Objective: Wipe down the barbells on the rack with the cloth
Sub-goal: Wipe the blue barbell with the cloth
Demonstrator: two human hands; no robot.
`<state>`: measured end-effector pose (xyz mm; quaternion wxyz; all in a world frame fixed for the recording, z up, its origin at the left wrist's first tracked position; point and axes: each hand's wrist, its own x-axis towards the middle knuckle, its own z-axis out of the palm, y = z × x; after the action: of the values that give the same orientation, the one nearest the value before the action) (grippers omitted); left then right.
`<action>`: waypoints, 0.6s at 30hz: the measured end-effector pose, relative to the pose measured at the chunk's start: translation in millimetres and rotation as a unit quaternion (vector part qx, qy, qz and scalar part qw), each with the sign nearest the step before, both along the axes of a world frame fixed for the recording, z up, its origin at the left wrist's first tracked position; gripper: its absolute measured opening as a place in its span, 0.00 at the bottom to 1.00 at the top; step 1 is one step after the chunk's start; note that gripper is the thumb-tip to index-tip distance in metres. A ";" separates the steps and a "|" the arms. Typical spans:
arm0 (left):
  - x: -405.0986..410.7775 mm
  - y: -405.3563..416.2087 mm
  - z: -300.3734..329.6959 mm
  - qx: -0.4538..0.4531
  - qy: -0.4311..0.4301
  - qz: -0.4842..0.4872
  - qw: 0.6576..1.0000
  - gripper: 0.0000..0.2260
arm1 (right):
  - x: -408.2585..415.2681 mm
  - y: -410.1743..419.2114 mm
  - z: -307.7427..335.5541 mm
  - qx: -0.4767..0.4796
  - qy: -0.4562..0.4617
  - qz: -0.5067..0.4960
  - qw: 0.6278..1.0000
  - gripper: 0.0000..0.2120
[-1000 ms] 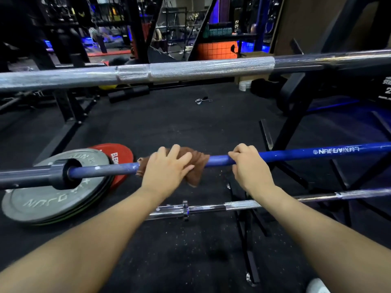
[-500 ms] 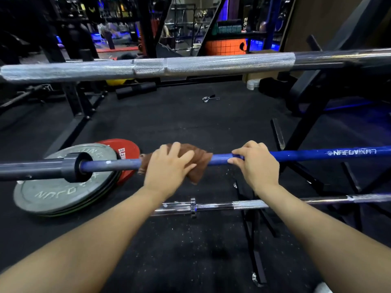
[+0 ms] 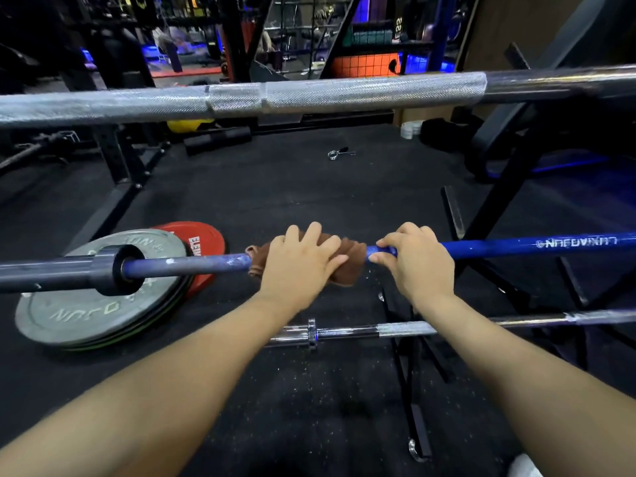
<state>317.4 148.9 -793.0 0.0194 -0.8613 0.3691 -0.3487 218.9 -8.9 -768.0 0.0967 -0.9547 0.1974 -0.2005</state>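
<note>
Three barbells crossed my view: one knurled silver barbell above, one scuffed blue barbell in the middle, one chrome barbell below. My left hand clutched the brown cloth around the blue shaft; my right hand gripped it bare.

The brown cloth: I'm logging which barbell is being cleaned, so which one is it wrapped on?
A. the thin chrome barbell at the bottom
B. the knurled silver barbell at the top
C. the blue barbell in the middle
C: the left hand presses the brown cloth around the blue barbell, while the right hand grips the same bar bare.
</note>
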 end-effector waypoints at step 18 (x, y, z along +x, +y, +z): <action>6.0 -4.3 26.2 0.037 0.170 0.116 0.978 0.19 | 2.2 -1.1 1.8 0.008 0.005 0.002 1.000 0.15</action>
<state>323.3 144.6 -766.8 0.0284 -0.9438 0.2767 -0.1784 221.1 -10.0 -766.2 0.1035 -0.9553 0.1978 -0.1937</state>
